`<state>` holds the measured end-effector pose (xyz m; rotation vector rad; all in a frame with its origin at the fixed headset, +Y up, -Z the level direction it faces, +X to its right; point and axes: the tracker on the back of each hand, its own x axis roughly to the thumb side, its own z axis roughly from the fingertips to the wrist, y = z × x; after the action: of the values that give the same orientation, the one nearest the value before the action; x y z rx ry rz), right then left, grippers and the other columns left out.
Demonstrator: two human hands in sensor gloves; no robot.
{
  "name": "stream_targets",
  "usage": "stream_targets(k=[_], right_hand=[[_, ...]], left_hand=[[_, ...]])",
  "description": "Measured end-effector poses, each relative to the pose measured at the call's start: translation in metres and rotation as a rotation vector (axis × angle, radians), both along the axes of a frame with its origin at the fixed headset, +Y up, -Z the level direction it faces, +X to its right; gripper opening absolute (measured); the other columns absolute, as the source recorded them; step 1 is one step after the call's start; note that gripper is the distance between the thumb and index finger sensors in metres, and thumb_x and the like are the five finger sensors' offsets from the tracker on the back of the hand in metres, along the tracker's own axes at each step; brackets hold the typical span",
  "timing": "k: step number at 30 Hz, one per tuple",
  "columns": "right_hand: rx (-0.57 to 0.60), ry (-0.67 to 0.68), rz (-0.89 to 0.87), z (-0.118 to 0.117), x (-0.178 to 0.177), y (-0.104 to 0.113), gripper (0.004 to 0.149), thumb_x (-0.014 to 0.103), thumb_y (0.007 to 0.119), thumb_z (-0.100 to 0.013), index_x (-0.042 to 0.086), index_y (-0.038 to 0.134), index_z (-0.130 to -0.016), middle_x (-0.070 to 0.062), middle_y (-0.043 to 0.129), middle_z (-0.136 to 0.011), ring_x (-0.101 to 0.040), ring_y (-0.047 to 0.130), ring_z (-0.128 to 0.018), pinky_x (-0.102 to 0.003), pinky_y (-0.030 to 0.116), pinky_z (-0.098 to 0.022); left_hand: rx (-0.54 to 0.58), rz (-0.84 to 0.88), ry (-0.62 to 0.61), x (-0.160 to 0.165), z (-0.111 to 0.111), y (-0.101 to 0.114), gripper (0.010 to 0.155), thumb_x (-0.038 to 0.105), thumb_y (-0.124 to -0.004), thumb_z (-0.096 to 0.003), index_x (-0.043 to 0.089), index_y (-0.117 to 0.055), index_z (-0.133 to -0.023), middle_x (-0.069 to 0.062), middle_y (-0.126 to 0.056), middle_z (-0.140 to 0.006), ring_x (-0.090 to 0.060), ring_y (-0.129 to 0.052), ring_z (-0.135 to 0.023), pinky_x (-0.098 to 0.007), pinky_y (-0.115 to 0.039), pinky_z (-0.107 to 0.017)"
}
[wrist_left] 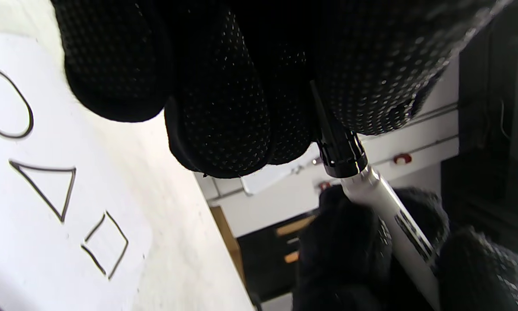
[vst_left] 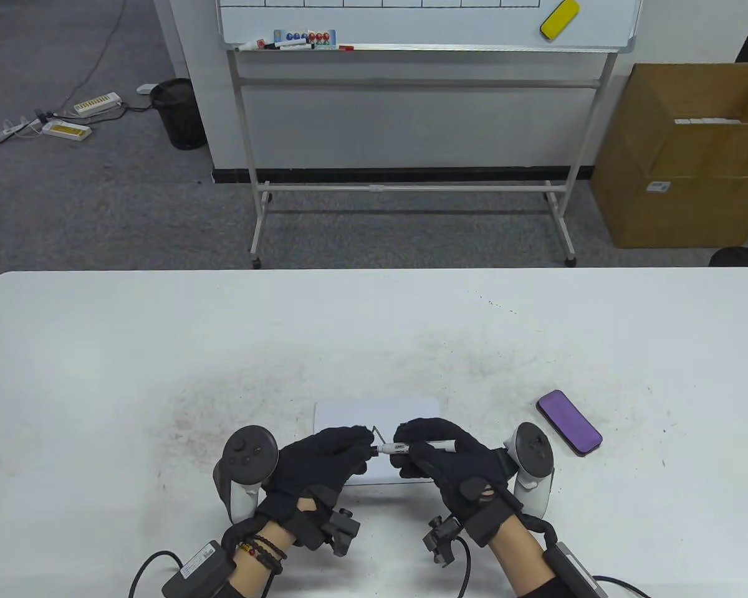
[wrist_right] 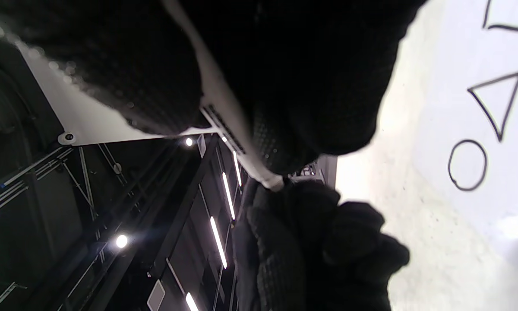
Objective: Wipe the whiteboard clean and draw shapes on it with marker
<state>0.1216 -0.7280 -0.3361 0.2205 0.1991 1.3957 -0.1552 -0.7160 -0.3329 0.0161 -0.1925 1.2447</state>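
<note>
1. One white surface carries everything here, stained with faint dark smudges around the middle.
2. Near its front edge lies the small whiteboard, flat, mostly under my hands; a circle, a triangle and a square are drawn on it in black.
3. Right of the whiteboard, apart from it, lies a purple eraser.
4. My right hand has its grip curled round the marker, held level above the whiteboard.
5. My left hand pinches the black cap at the marker's left end.
</note>
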Motion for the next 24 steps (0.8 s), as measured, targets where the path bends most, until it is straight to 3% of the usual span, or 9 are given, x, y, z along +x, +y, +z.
stream_targets(k=[9,24], right_hand=[[-0.138,0.073,-0.138,-0.001,-0.007,-0.014,0.043,0.037,0.093,-0.037,0.026,0.089,-0.079,-0.009,0.092,-0.083,-0.028,0.11,-0.062,-0.034,0.097,-0.044],[-0.09,0.092,-0.092,-0.004,-0.008,-0.007,0.043,0.039,0.096,-0.034,0.027,0.095,-0.075,-0.006,0.1,-0.075,-0.025,0.116,-0.054,-0.032,0.101,-0.038]], left_hand=[[0.017,0.07,-0.033,0.0,-0.001,-0.001,0.04,0.042,-0.092,-0.0317,0.027,-0.097,-0.068,0.0,-0.11,-0.058,-0.015,-0.116,-0.044,-0.038,-0.099,-0.038],[0.058,0.035,-0.146,0.007,-0.001,0.009,0.039,0.04,-0.09,-0.0335,0.021,-0.096,-0.067,-0.004,-0.109,-0.051,-0.017,-0.115,-0.035,-0.037,-0.099,-0.034]])
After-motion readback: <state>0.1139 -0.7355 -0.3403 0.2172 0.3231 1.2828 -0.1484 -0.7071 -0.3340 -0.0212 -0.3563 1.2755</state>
